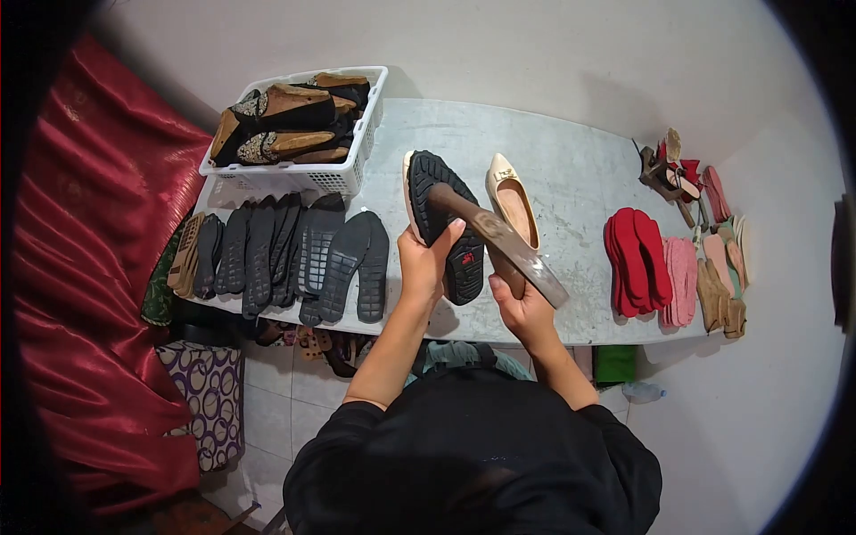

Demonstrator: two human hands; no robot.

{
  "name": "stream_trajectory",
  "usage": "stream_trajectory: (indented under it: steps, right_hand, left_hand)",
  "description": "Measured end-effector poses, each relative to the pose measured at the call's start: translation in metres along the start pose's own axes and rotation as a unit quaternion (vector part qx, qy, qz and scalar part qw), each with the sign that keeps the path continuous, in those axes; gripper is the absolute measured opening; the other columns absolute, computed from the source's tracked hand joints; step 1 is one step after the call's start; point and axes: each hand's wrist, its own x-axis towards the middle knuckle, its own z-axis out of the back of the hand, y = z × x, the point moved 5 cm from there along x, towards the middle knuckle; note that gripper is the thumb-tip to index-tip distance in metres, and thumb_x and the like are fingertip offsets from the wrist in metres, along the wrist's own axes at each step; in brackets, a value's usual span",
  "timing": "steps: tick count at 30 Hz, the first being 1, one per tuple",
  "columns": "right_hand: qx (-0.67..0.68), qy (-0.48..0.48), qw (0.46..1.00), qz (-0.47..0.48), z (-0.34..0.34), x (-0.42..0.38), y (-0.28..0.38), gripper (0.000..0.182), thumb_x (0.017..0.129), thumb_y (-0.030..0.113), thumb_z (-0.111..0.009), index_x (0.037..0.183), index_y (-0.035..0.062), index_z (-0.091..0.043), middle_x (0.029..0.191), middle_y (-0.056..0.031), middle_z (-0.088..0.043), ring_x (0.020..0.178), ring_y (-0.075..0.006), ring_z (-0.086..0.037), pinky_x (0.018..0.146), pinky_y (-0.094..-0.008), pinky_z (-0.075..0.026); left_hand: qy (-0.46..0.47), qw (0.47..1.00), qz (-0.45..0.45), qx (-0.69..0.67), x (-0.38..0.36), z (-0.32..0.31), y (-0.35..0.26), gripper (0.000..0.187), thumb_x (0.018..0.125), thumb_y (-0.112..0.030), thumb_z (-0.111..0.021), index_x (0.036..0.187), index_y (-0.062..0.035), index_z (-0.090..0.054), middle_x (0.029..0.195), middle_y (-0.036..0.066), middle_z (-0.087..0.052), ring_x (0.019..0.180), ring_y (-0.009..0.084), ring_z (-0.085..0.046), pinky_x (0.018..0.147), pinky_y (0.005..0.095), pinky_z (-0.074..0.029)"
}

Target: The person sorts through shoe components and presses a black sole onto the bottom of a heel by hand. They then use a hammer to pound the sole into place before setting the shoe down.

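Observation:
My left hand [426, 266] is closed around a shoe with its black treaded sole [464, 272] facing up and a cream edge [407, 183] showing on the left. A small red mark sits near the heel. In my right hand [526, 314] is a hammer [504, 239] with a long brown and grey head. One end of the head overlaps the middle of the sole in this view; the other points toward the lower right. Just beyond it, a cream pointed flat shoe [514, 209] with a buckle rests upright on the table.
A white basket [364, 147] of shoe uppers stands at the back left. Several black soles [343, 267] line the front left. Red insoles [636, 263], pink insoles [679, 281] and tan pieces [713, 294] lie right of the table [580, 178]. A red curtain [116, 267] hangs left.

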Motion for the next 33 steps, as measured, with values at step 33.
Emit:
stream_trajectory:
  steps: [33]
  right_hand:
    - [-0.027, 0.095, 0.994, 0.053, -0.017, -0.003, 0.012, 0.023, 0.070, 0.014, -0.068, 0.084, 0.0019, -0.056, 0.066, -0.0105, -0.059, 0.055, -0.0263, -0.060, 0.050, -0.0293, -0.045]
  left_hand:
    - [-0.021, 0.998, -0.048, 0.029, -0.012, 0.024, -0.022, 0.015, 0.072, 0.001, -0.067, 0.083, -0.0031, -0.057, 0.074, 0.002, -0.058, 0.063, 0.0088, -0.055, 0.055, 0.0234, -0.044]
